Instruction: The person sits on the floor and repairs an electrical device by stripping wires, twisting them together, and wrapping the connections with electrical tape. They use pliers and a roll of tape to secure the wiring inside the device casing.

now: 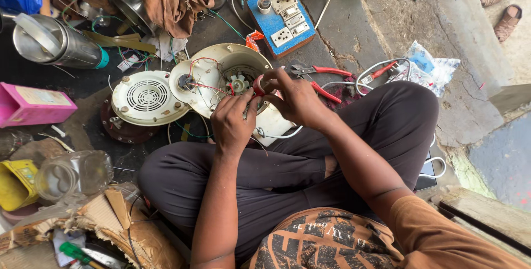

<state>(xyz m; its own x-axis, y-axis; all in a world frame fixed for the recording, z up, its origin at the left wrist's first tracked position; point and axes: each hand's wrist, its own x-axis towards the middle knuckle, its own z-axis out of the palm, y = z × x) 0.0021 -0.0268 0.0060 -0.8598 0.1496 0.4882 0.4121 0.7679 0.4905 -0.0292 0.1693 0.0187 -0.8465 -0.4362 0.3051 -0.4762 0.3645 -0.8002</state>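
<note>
Left hand (232, 122): I have it curled shut, fingertips pinching thin wires at the rim of the opened cream appliance base (221, 75).
Right hand (296, 100): closed round a small red tape roll (259, 85), held just above the base's small fan (239, 84).
Doing it well: I judge the wrap wants steady tension, wires pinned by my left fingers, tape clear of the fan.
Edges: vented cover (147, 96) touches the base on the left; red-handled pliers (323, 78) lie just right.
Open room: blue switchboard (281, 17) beyond; my crossed legs close the near side.
</note>
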